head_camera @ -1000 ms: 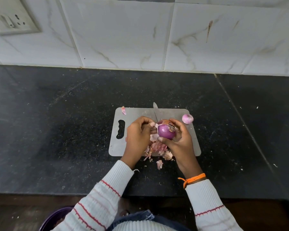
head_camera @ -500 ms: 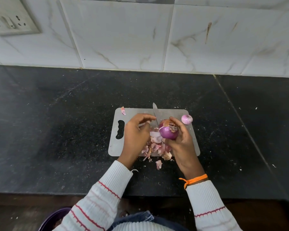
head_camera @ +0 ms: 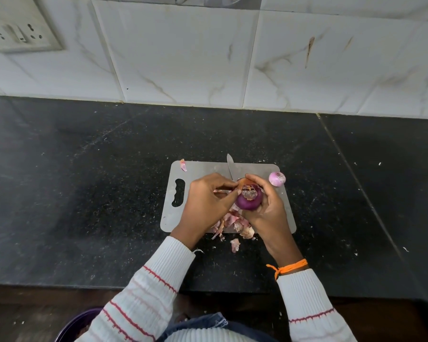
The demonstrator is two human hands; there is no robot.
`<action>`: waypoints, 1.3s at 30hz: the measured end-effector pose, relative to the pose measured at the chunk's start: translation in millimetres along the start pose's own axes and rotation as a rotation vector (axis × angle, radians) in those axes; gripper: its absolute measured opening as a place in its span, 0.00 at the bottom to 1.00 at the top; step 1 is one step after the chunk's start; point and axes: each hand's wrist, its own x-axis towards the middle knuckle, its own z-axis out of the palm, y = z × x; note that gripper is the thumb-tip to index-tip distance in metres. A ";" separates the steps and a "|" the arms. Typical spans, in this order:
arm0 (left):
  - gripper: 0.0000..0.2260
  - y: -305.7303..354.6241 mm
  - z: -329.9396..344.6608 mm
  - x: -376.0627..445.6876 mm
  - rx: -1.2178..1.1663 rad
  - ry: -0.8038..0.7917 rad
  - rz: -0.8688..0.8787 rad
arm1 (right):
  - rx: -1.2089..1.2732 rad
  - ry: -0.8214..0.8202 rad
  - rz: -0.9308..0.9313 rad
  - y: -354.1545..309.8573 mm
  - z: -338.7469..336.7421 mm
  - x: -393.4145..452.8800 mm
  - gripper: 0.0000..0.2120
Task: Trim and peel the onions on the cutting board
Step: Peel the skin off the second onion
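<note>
Over the middle of the cutting board (head_camera: 200,169), the right hand (head_camera: 267,213) cups a purple onion (head_camera: 248,201), fingers curled round it. The left hand (head_camera: 205,203) pinches a strip of skin (head_camera: 244,181) at the onion's top. A knife blade (head_camera: 231,167) pokes out behind the hands. A peeled onion (head_camera: 277,178) sits at the board's far right corner, peelings (head_camera: 235,224) piled at its near edge.
</note>
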 end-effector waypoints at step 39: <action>0.11 4.4 9.4 10.1 -1.266 0.011 -0.925 | 0.486 -0.034 0.260 14.3 1.4 7.8 0.26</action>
